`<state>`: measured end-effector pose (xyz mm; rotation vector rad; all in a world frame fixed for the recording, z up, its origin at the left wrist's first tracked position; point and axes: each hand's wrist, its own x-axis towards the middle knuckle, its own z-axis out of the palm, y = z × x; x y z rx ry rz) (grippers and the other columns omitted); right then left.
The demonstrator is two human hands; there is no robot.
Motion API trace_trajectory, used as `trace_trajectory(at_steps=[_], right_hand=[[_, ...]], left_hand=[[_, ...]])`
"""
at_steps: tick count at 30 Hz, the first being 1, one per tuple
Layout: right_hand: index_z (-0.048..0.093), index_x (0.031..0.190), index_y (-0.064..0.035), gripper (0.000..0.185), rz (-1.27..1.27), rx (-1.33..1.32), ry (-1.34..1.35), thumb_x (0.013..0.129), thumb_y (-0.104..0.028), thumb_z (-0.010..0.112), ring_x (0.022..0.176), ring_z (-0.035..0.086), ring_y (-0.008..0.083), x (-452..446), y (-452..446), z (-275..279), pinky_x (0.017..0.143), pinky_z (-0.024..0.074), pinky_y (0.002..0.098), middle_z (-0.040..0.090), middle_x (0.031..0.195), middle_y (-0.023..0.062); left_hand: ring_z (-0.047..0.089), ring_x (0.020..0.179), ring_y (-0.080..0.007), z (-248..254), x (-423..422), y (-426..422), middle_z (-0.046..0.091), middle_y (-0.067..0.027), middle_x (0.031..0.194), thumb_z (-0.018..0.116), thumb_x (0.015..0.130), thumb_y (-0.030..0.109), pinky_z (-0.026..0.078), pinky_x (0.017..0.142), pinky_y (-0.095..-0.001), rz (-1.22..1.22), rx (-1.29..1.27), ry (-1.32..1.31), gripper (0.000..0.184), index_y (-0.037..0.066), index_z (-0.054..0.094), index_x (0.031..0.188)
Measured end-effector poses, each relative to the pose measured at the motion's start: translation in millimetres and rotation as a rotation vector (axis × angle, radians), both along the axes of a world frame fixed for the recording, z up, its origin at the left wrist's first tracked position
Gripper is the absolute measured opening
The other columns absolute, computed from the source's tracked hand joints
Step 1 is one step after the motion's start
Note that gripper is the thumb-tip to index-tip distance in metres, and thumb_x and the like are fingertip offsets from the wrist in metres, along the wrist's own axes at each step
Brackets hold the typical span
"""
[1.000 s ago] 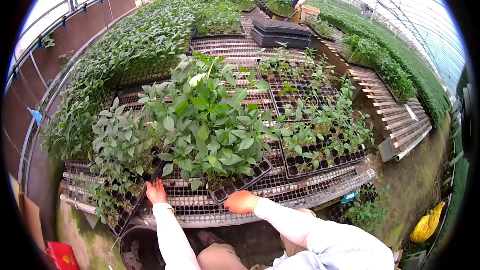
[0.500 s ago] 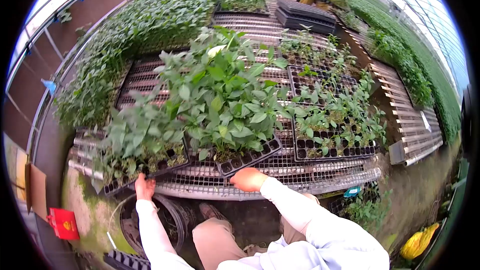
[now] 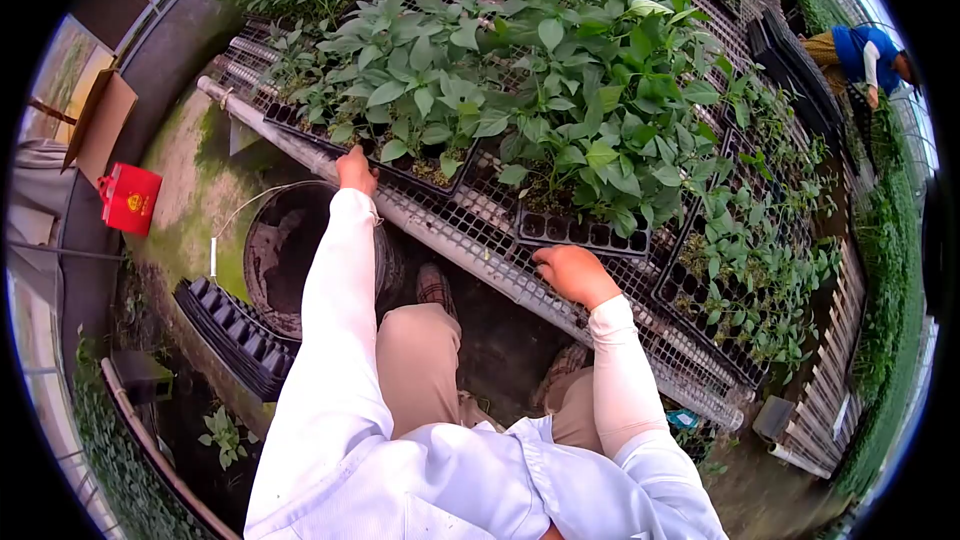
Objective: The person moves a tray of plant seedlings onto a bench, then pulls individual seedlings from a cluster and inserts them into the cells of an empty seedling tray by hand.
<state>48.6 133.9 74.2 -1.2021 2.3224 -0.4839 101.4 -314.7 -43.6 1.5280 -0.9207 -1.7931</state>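
My left hand [image 3: 357,172] is closed at the front edge of the left seedling tray [image 3: 425,183], its fingers partly hidden by the rim and leaves. Leafy green seedlings [image 3: 420,90] stand in that tray. My right hand [image 3: 577,276] is just below the front rim of the middle black seedling tray [image 3: 585,232], over the mesh bench top [image 3: 480,215]. Its fingers are loosely bent and a little apart, with nothing visible in them. Tall, dense seedlings [image 3: 600,100] fill the back of the middle tray; its front row of cells holds no plants.
Another tray of sparser seedlings [image 3: 750,290] lies to the right. Below the bench stand a black bucket [image 3: 270,270] and stacked empty trays [image 3: 235,335]. A red box [image 3: 130,198] is at left. A co-worker in blue [image 3: 865,55] bends at far right, near stacked trays [image 3: 795,70].
The view has tilted down and turned, so the bench now slants. My left hand stays at the left tray's edge; my right hand stays near the middle tray's front rim.
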Motion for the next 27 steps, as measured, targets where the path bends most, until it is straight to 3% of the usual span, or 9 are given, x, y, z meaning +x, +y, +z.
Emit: trace_trajectory(at_steps=[5, 7, 9, 10, 11, 14, 22, 25, 27], right_hand=[[0.069, 0.111, -0.0074, 0.027, -0.046, -0.085, -0.055, 0.089, -0.02, 0.059, 0.1, 0.064, 0.0382, -0.1, -25.6, 4.6, 0.087, 0.0506, 0.0467, 0.069, 0.106, 0.0184], [0.068, 0.114, -0.0079, 0.028, -0.072, -0.096, -0.046, 0.09, -0.019, 0.059, 0.101, 0.064, 0.0384, 1.0, -36.9, 7.9, 0.088, 0.0505, 0.046, 0.069, 0.107, 0.0186], [0.068, 0.113, -0.0069, 0.028, -0.097, -0.239, -0.014, 0.09, -0.019, 0.059, 0.1, 0.064, 0.0387, -0.5, -48.6, -5.6, 0.088, 0.0505, 0.046, 0.069, 0.107, 0.019], [0.068, 0.112, -0.0051, 0.027, -0.136, -0.3, -0.039, 0.091, -0.018, 0.058, 0.099, 0.064, 0.039, -0.2, -57.7, -7.5, 0.087, 0.0508, 0.0456, 0.069, 0.107, 0.0191], [0.069, 0.111, -0.0037, 0.027, -0.138, -0.361, -0.022, 0.091, -0.017, 0.057, 0.098, 0.065, 0.0389, -1.1, -67.9, -8.7, 0.086, 0.051, 0.0452, 0.069, 0.107, 0.0199], [0.068, 0.112, -0.0036, 0.027, -0.236, -0.446, -0.055, 0.091, -0.016, 0.057, 0.097, 0.065, 0.0397, -4.2, -108.0, -25.7, 0.086, 0.051, 0.0454, 0.069, 0.107, 0.0207], [0.069, 0.109, -0.0077, 0.029, -0.48, -0.423, 0.09, 0.088, -0.027, 0.062, 0.097, 0.064, 0.0412, 0.8, -205.1, -39.3, 0.082, 0.0513, 0.0474, 0.067, 0.108, 0.0187], [0.071, 0.098, -0.008, 0.022, -0.399, -0.299, 0.245, 0.086, -0.025, 0.062, 0.093, 0.065, 0.0374, 6.0, -216.5, -53.4, 0.078, 0.0525, 0.0474, 0.066, 0.103, 0.0174], [0.07, 0.09, -0.0072, 0.015, -0.404, -0.438, 0.36, 0.085, -0.019, 0.062, 0.086, 0.066, 0.0367, 4.7, -217.0, -77.3, 0.073, 0.0527, 0.0481, 0.067, 0.094, 0.0159]], left_hand=[[0.053, 0.079, -0.0212, -7.6, 11.9, 20.9, 0.057, -0.0098, 0.096, 0.063, 0.079, 0.006, 0.045, 0.06, -0.0392, -0.074, -0.207, -0.001, 0.021, 0.005, 0.055, 0.099], [0.058, 0.098, -0.0253, -6.3, 13.7, 30.0, 0.061, -0.0166, 0.11, 0.064, 0.079, 0.005, 0.046, 0.088, -0.0374, -0.139, -0.343, -0.189, 0.044, 0.0, 0.054, 0.122], [0.056, 0.105, -0.029, 79.9, 30.5, 76.1, 0.06, -0.0154, 0.115, 0.062, 0.082, 0.008, 0.045, 0.089, -0.0452, -0.291, -0.152, -0.031, 0.049, 0.002, 0.051, 0.129], [0.054, 0.099, -0.0264, 94.0, 34.8, 88.0, 0.059, -0.0101, 0.112, 0.06, 0.086, 0.013, 0.044, 0.079, -0.0461, -0.293, -0.151, -0.03, 0.046, 0.004, 0.05, 0.13], [0.05, 0.091, -0.0143, 100.4, 40.1, 94.5, 0.055, 0.0014, 0.1, 0.061, 0.089, 0.017, 0.037, 0.076, -0.0434, -0.323, -0.1, 0.053, 0.032, 0.016, 0.056, 0.12], [0.052, 0.091, -0.0122, 124.2, 54.0, 127.4, 0.055, 0.0046, 0.102, 0.061, 0.092, 0.017, 0.036, 0.079, -0.0402, -0.297, -0.001, 0.294, 0.026, 0.017, 0.056, 0.117], [0.05, 0.089, -0.0085, 148.1, 41.5, 125.9, 0.059, 0.0068, 0.099, 0.057, 0.095, 0.017, 0.037, 0.077, -0.0345, -0.382, -0.142, 0.279, 0.02, 0.017, 0.062, 0.115], [0.052, 0.088, -0.0084, 153.9, 33.9, 115.6, 0.061, 0.0066, 0.103, 0.059, 0.095, 0.018, 0.036, 0.076, -0.0345, -0.385, -0.152, 0.315, 0.016, 0.018, 0.066, 0.11], [0.054, 0.094, -0.0093, 163.6, 32.1, 111.6, 0.062, 0.0065, 0.103, 0.059, 0.096, 0.019, 0.036, 0.077, -0.0345, -0.4, -0.141, 0.333, 0.016, 0.018, 0.065, 0.111]])
